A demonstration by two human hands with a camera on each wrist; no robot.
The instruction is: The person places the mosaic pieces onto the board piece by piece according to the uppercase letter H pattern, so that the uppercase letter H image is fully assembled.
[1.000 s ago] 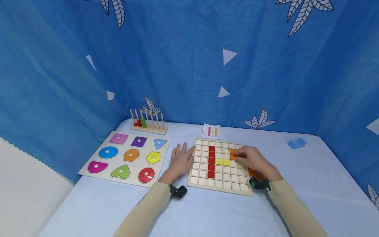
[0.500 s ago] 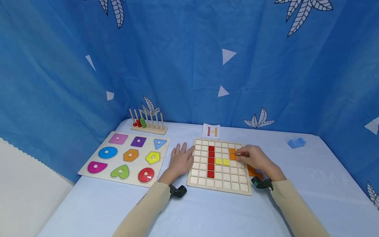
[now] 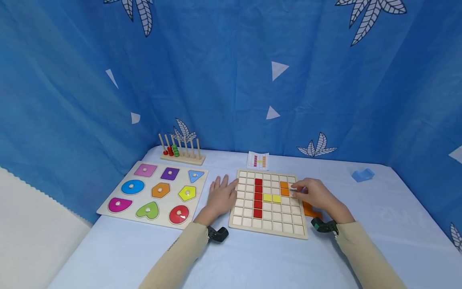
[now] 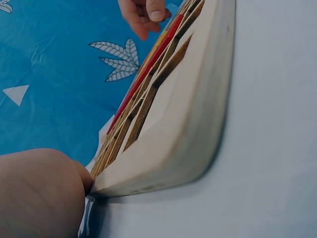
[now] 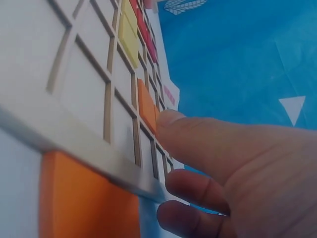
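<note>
My left hand (image 3: 221, 196) lies with fingers spread at the left edge of the wooden grid board (image 3: 268, 234), a fingertip touching its rim. A column of red tiles (image 3: 258, 196) sits in the board, with two yellow tiles (image 3: 272, 198) to its right. Two orange tiles (image 3: 284, 188) stand one above the other near the right side. My right hand (image 3: 315, 194) hovers by the board's right edge, thumb and index finger apart, no tile seen between them. Loose orange tiles (image 5: 89, 203) lie beside the board, partly under my right wrist.
A small printed pattern card (image 3: 258, 160) lies behind the board. On the left is a knobbed shape puzzle (image 3: 164, 208), with a bead-peg stand (image 3: 183, 157) behind it. A blue block (image 3: 362, 175) sits far right. Blue cloth (image 3: 234, 80) hangs at the back.
My right hand has drawn back to the right from the lower orange tile, leaving both orange tiles in the board uncovered. My left hand has stayed in place.
</note>
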